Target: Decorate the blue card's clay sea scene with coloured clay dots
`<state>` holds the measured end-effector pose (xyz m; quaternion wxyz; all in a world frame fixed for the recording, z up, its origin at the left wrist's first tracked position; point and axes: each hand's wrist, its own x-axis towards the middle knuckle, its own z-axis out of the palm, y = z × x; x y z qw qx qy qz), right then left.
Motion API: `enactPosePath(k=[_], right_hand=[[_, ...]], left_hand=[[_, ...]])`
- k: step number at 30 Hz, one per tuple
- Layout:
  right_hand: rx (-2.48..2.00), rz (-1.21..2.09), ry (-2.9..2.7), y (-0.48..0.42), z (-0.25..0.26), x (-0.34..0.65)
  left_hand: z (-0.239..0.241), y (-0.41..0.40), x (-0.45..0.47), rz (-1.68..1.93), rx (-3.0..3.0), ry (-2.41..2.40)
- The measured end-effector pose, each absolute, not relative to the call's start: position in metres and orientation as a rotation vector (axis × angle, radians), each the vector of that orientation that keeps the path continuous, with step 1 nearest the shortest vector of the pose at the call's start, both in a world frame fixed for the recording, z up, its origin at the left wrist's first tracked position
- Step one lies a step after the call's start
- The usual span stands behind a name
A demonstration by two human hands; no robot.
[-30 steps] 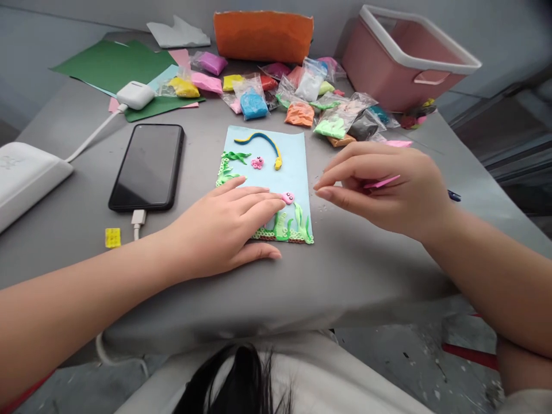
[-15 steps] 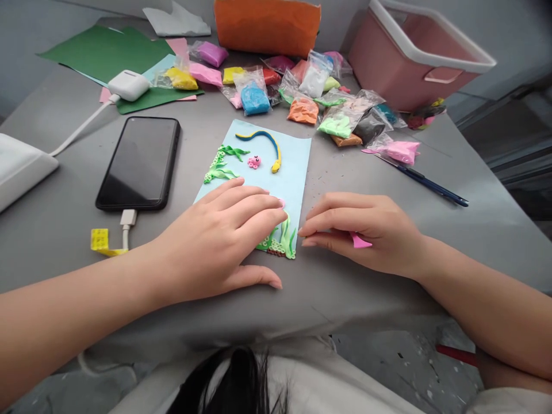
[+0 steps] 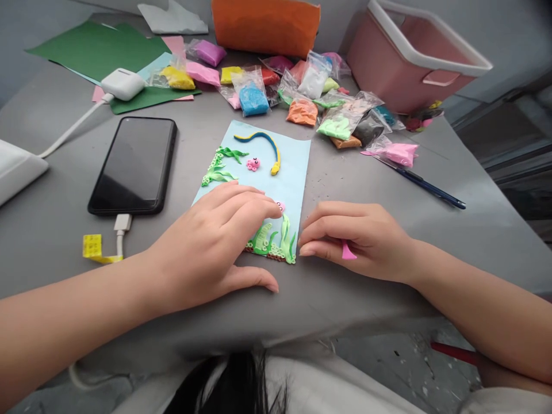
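My left hand (image 3: 215,236) lies open, fingers spread, over the lower left of a light blue card (image 3: 293,167). Beside the card's lower right edge, my right hand (image 3: 357,241) is closed around a pink clay tool (image 3: 348,250). Only the tool's flared end shows; the rest is hidden in the fingers. On the card are a blue and yellow clay eel (image 3: 276,155), a small pink clay octopus (image 3: 253,164) and green clay seaweed (image 3: 285,233). A second pink clay figure (image 3: 281,207) is partly covered by my left fingers.
Bags of coloured clay (image 3: 254,99) lie along the back, near a pink bin (image 3: 388,69) and an orange box (image 3: 265,26). A phone (image 3: 133,164) on a cable is at left, with a white earbud case (image 3: 123,84) behind. A dark blue pen (image 3: 426,183) lies at right.
My left fingers have drawn back slightly, uncovering more of the lower seaweed and the second pink figure. My right hand has shifted slightly down, still holding the pink clay tool.
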<state>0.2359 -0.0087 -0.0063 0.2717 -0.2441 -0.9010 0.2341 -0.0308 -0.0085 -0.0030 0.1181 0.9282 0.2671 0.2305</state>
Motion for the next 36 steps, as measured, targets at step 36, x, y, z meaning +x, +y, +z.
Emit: enactPosePath(k=[36], right_hand=[[-0.718, 0.778, -2.242, -0.016, 0.003, 0.233]], left_hand=[[-0.008, -0.009, -0.030, 0.627, 2.734, 0.770]])
